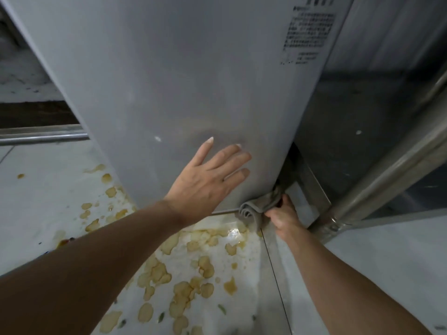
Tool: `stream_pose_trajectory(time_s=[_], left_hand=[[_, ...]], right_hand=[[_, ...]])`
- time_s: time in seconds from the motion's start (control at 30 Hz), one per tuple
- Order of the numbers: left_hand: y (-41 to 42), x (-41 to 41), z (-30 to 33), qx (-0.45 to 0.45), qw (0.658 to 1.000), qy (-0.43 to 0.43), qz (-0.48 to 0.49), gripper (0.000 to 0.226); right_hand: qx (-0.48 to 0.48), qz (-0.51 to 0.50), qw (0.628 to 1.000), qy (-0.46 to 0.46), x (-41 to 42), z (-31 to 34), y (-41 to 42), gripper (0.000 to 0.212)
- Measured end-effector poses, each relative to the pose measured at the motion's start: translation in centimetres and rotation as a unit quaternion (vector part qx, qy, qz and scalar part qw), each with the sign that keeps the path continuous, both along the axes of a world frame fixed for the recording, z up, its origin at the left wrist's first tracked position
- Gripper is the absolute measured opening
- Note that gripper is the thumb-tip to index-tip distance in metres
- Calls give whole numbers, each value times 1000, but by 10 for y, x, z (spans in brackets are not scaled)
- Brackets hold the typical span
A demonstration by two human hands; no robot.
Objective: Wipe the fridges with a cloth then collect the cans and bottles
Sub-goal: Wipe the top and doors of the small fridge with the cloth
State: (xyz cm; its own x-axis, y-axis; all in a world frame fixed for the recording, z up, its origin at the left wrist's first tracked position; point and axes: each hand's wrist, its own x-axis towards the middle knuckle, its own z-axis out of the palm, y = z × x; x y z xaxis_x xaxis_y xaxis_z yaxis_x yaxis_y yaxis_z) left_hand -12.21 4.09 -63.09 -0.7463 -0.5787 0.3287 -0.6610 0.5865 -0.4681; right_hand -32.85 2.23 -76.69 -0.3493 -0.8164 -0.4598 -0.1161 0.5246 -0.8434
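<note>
A tall grey fridge (169,81) fills the upper middle of the head view, with a printed label near its top right. My left hand (208,180) lies flat against its lower side, fingers spread, holding nothing. At the fridge's bottom right corner my right hand (283,217) grips a folded grey cloth (256,209), pressed against the lower edge of the fridge. No cans or bottles are in view.
The white tiled floor (48,201) below the fridge carries several yellow-brown spill patches (183,274). A stainless steel unit with a metal rail (387,170) stands close on the right. A metal bar (43,137) runs along the left.
</note>
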Motion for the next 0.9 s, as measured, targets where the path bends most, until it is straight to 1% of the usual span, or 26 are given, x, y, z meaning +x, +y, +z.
stream_pose_trajectory(time_s=[0.07,0.13,0.23,0.3,0.43,0.63,0.7,0.83,0.9], left_hand=[[-9,3,4,-25,999,-37,12,51],[-18,9,6,-56,996,-68,6,49],[-22,15,9,-59,995,-84,-11,51],[-21,14,10,-63,993,-95,-9,52],[-19,12,10,-61,993,-102,-6,52],[-15,8,16,-45,994,-96,-3,52],[-12,7,18,-36,994,-107,-1,52],[-4,4,29,-2,991,-128,38,58],[-4,3,28,53,987,-143,47,56]], right_hand=[[-10,4,1000,14,-1,0,-7,70],[0,1,1000,3,-2,3,-15,67],[23,-4,998,-63,-4,10,-20,65],[24,-21,996,-81,-4,16,-21,63],[-20,-55,990,-131,-1,34,-20,64],[-100,-63,977,-175,1,75,-16,65],[-122,-67,976,-170,2,91,-16,63],[-160,-66,975,-139,3,126,-17,59],[-195,-70,969,-133,4,146,-19,55]])
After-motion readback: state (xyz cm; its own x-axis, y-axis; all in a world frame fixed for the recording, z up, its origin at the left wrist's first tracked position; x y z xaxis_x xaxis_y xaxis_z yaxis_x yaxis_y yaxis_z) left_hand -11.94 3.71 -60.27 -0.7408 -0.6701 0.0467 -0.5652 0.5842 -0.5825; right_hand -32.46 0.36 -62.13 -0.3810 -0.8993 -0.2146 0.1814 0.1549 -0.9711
